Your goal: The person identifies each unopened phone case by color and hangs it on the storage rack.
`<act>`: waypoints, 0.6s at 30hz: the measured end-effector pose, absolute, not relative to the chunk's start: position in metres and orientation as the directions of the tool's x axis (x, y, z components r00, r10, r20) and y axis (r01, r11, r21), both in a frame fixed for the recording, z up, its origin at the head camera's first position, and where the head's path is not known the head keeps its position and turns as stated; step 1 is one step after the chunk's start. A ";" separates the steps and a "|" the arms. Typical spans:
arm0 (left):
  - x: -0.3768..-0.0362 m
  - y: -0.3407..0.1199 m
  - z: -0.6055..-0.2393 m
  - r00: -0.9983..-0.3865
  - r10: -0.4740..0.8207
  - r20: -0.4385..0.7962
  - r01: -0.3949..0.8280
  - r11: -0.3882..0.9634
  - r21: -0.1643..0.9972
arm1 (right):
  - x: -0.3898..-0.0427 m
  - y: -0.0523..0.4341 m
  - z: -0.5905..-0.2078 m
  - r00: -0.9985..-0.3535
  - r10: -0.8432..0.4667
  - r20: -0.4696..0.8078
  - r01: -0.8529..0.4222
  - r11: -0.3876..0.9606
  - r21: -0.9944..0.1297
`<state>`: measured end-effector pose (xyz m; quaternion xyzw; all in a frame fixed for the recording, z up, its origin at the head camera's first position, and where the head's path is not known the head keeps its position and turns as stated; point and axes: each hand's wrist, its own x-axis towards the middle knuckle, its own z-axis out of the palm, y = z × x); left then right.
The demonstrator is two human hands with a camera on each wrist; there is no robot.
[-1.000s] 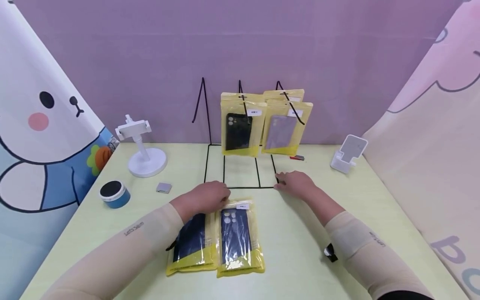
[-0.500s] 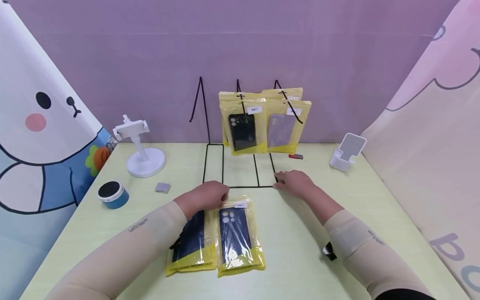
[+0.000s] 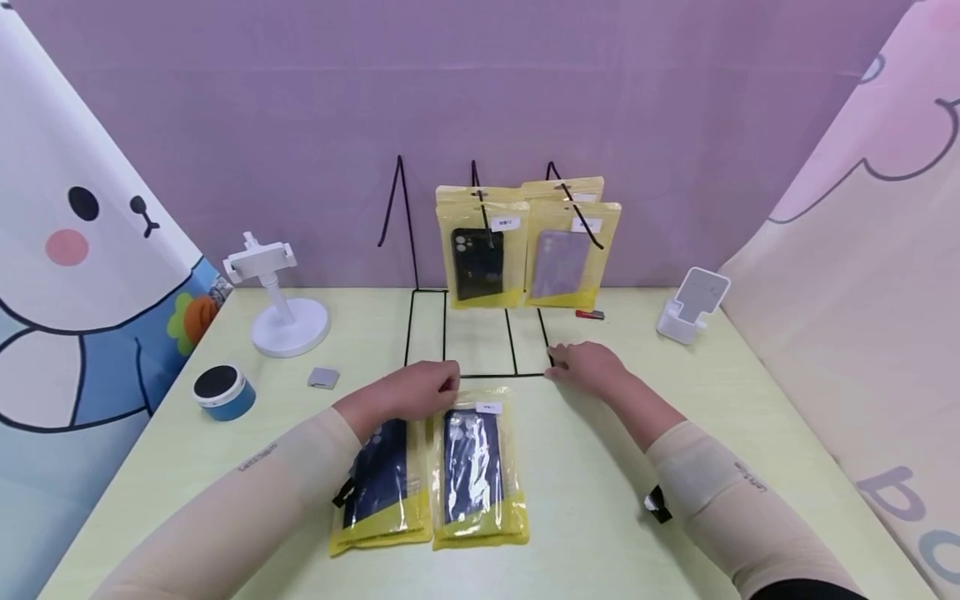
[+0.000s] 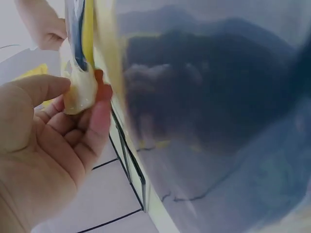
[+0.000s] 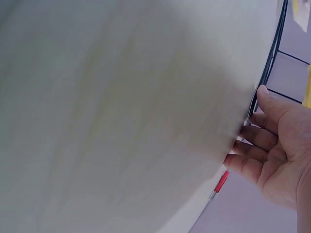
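My left hand (image 3: 408,390) pinches the top edge of a yellow-edged clear bag (image 3: 483,521) with a dark blue phone case inside; thumb and fingertips meet on that edge in the left wrist view. A second bagged blue phone case (image 3: 382,492) lies left of it, partly under my left wrist. My right hand (image 3: 592,367) holds the front right corner of a black wire display rack (image 3: 495,376), with the thumb against the rod in the right wrist view. Bagged phone cases hang from the rack's middle and right hooks, a black one (image 3: 478,262) and a purple one (image 3: 561,262) in front.
The rack's left hook (image 3: 387,204) is bare. A white phone stand (image 3: 288,325), a blue round container (image 3: 228,404) and a small grey block (image 3: 323,378) stand left. A red item (image 3: 589,315) lies behind the rack's right side; a white holder (image 3: 693,304) stands far right.
The glare on the right-hand bag on the table has shifted as its top moved slightly under my left hand. The hanging black case bag has swung slightly. My right hand stays at the rack corner.
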<state>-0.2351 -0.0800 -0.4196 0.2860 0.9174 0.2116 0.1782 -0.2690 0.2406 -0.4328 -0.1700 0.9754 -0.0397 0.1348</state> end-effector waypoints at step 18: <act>-0.203 -0.087 -0.367 -0.804 0.594 -0.042 0.358 0.540 0.762 | -0.267 0.238 -0.431 -0.908 -0.350 -0.228 -0.333 0.936 -0.112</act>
